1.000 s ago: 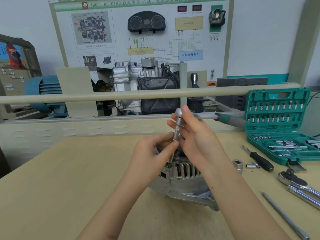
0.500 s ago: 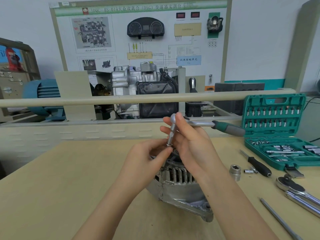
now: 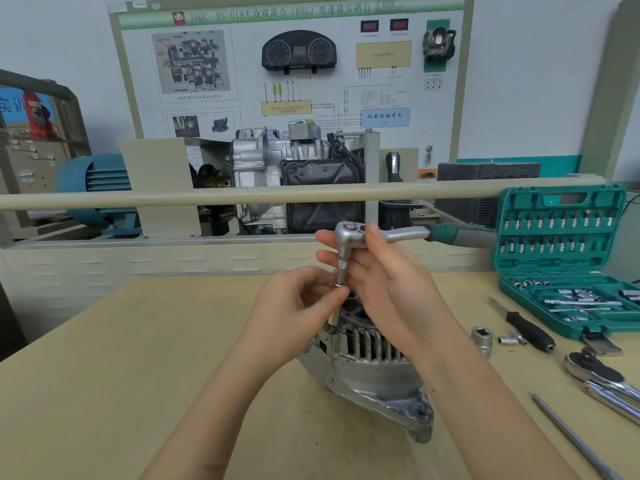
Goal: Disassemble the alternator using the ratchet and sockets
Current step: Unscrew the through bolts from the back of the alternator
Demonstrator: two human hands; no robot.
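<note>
Alternator on surface, heavy, stiff metal; best held by housing; ratchet upright on its top; right hand curled round ratchet head; left hand pinching extension; slippery chrome.

Only readable stuff is way beyond your fingers, on the training board against the wall. Its green header strip reads "BS 018" and "(DSG)" mixed with Chinese characters. A blue label lower right on the board says 仪表控制单元. The smaller print is too blurry to read.
</note>
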